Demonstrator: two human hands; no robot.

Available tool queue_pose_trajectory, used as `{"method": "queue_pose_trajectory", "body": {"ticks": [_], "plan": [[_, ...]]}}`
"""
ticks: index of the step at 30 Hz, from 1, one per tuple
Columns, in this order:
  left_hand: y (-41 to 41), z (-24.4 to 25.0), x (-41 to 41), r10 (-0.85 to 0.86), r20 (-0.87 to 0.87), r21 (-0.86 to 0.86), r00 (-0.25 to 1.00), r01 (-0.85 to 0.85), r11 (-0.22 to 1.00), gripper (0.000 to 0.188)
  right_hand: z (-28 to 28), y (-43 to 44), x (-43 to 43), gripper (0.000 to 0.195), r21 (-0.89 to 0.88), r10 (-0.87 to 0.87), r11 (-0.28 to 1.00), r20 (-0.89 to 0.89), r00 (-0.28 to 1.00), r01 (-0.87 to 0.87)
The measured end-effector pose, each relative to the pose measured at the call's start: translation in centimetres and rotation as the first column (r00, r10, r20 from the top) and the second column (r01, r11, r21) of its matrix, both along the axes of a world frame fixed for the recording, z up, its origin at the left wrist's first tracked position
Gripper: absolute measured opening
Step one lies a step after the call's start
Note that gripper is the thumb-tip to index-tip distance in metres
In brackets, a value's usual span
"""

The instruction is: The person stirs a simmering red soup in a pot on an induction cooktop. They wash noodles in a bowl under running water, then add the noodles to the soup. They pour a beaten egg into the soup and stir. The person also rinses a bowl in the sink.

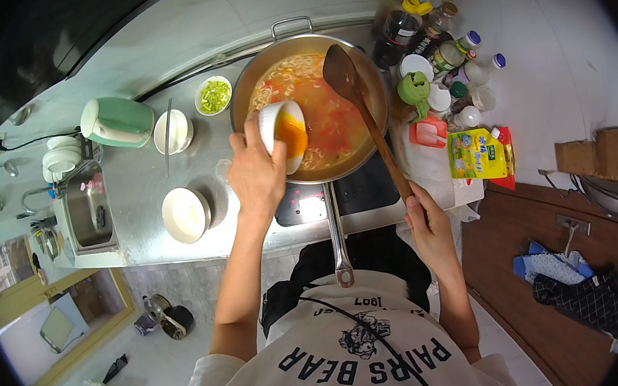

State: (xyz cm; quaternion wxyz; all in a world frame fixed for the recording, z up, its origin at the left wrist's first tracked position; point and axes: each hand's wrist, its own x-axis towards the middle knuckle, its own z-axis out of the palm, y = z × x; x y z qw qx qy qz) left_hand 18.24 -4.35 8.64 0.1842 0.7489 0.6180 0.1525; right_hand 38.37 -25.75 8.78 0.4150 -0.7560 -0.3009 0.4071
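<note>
Over the left side of a large steel pan (383, 116), my left hand (258, 167) grips a small white bowl (268, 124). The bowl tilts toward the pan and has orange-yellow beaten egg (291, 133) in it. Red, tomato-coloured soup (314, 106) with pale noodles (297, 67) fills the pan. In my right hand (428, 223) is the handle of a dark wooden spatula (343, 72), its blade raised at the pan's right side. The pan's long metal handle (337, 235) points toward me across the black induction cooktop (361, 188).
Left of the pan are chopped greens in a bowl (215, 96), a white bowl with chopsticks (180, 131), another white bowl (184, 215), a green kettle (115, 122) and a sink (88, 220). Several bottles (399, 33), a green-lidded container (414, 91) and a yellow pouch (473, 155) crowd the right.
</note>
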Motion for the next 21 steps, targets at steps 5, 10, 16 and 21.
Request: {"method": "queue_pose_trajectory", "body": {"ticks": [5,10,16,21], "plan": [[-0.1,-0.8,1.8,-0.079,-0.060,0.114,0.995,0.085,0.990,0.063,1.7,-1.3,0.5,0.039,-0.040,0.011,0.999,0.023,1.000,-0.010],[1.9,-1.6,2.4,-0.175,-0.094,0.277,0.980,0.194,0.941,0.068,2.6,-3.1,0.4,0.040,-0.056,-0.049,0.997,-0.034,0.998,0.047],[3.8,-1.0,3.0,-0.308,-0.302,0.359,0.902,0.407,0.840,0.068,2.3,-3.8,0.6,0.040,-0.056,-0.118,0.992,-0.062,0.991,0.114],[5.3,-0.3,2.8,-0.281,-0.322,0.322,0.904,0.384,0.866,0.067,2.3,-3.6,1.0,0.040,-0.024,-0.125,0.992,-0.072,0.989,0.124]]}}
